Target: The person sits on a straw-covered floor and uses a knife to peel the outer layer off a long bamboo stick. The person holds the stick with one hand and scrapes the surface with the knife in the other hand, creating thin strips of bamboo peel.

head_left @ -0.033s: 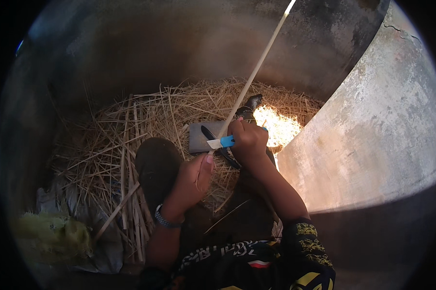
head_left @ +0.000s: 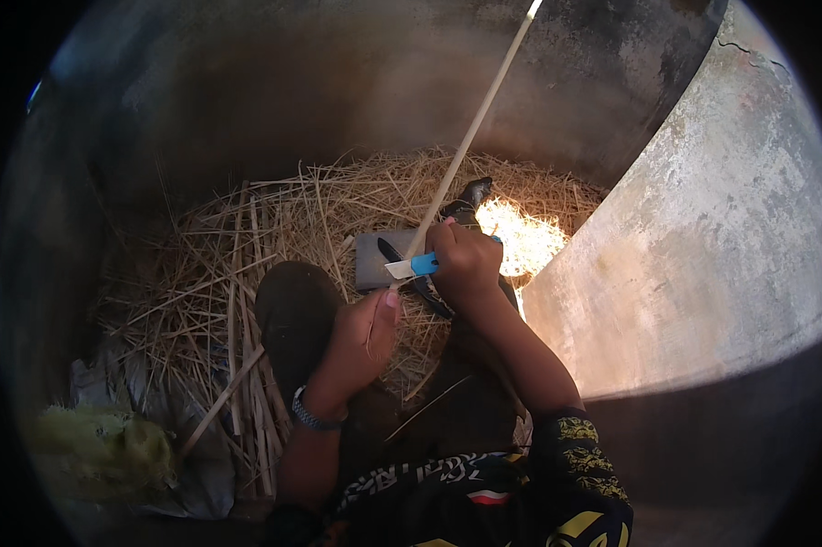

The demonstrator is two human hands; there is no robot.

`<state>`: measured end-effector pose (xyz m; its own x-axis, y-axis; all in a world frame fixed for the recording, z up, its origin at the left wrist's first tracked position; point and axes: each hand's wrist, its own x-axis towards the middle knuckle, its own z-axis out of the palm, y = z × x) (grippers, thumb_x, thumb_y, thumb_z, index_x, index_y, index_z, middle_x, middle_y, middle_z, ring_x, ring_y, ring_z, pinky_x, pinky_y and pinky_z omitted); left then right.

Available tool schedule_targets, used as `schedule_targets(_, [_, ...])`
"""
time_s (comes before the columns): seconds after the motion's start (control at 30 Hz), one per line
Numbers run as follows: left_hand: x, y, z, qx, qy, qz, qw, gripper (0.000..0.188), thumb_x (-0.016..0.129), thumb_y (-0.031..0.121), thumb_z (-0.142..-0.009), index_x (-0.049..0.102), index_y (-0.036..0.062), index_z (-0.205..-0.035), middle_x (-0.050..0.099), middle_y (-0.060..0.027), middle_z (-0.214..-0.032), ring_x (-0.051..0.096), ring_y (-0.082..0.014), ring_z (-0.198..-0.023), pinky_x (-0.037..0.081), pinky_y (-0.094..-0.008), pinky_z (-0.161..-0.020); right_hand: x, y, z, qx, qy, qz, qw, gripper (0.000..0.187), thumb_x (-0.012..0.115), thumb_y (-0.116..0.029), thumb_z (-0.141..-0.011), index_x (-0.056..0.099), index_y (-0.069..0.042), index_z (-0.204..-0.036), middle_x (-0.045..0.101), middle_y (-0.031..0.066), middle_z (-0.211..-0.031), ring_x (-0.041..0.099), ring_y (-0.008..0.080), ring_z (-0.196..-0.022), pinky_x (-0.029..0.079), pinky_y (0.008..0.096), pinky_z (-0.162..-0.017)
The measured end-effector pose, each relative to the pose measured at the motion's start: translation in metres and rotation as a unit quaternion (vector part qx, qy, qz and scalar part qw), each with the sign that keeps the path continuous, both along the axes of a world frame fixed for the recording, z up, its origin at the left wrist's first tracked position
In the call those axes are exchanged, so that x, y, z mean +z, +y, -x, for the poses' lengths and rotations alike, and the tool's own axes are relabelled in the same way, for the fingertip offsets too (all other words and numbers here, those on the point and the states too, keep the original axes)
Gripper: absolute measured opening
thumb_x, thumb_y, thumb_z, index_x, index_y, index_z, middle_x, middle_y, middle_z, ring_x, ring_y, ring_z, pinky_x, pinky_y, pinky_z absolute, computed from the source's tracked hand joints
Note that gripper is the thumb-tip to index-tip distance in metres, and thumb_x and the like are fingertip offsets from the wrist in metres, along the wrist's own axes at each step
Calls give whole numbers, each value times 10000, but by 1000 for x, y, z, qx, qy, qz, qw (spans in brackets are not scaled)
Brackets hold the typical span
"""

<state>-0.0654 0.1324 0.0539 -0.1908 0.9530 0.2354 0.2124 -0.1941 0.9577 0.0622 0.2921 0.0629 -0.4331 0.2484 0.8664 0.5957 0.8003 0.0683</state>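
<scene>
My left hand is closed, thumb up, in a pinch on the lower end of a long pale strip that looks like bamboo. From there the strip slants up and away to the right, past the top of the view. My right hand is wrapped round the blue handle of a knife. Its short, wide, light blade points left and lies against the strip just above my left thumb. The right fingers hide most of the handle. Whether the right hand also touches the strip, I cannot tell.
Straw-like shavings cover the floor, with a bright sunlit patch to the right. Beyond the hands lies a grey block. Curved grey walls rise at the back and right. A yellowish sack lies at lower left.
The strip, the knife and both hands sit very slightly farther left in the view. Both grips are the same.
</scene>
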Motion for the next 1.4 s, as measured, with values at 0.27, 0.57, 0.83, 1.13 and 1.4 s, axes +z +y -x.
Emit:
schedule_targets(0.27, [0,-2,-7,-15,40,34,998,372,448,288,-1084,539,21,-842,435,-16,-618,397,-75,-558,367,-293,-520,85,119,-47,-324,55,219,919,141,620,-190,-827,735,-107,-829,712,157,-765,719,356,-716,552,465,-623])
schedule_targets(0.57, [5,-3,0,-111,-233,117,959,383,415,355,-1093,449,110,-801,349,70,-632,305,-26,-508,258,-211,-458,7,-2,-34,-66,-55,99,991,135,707,-155,-792,604,-128,-708,626,85,-584,638,289,-496,479,411,-447])
schedule_targets(0.83, [10,-9,5,-180,-293,139,929,402,392,348,-1097,390,127,-760,305,64,-592,261,-47,-466,242,-234,-436,67,38,-40,-199,1,91,976,82,617,-124,-817,683,-91,-783,649,124,-623,684,340,-605,531,469,-564])
schedule_targets(1.13, [9,-12,1,-136,-260,119,949,387,395,330,-1099,409,131,-767,294,71,-601,235,-45,-478,245,-224,-439,96,45,-44,-195,-68,94,974,117,623,-107,-803,659,-80,-695,673,136,-652,703,352,-638,550,439,-582])
schedule_targets(1.4, [-7,-4,-11,87,169,-97,977,318,513,226,-1057,568,-1,-841,494,-103,-568,457,-176,-438,357,-329,-448,34,27,-39,-124,-145,76,979,123,598,-59,-790,604,-70,-667,625,108,-547,672,273,-500,508,391,-430])
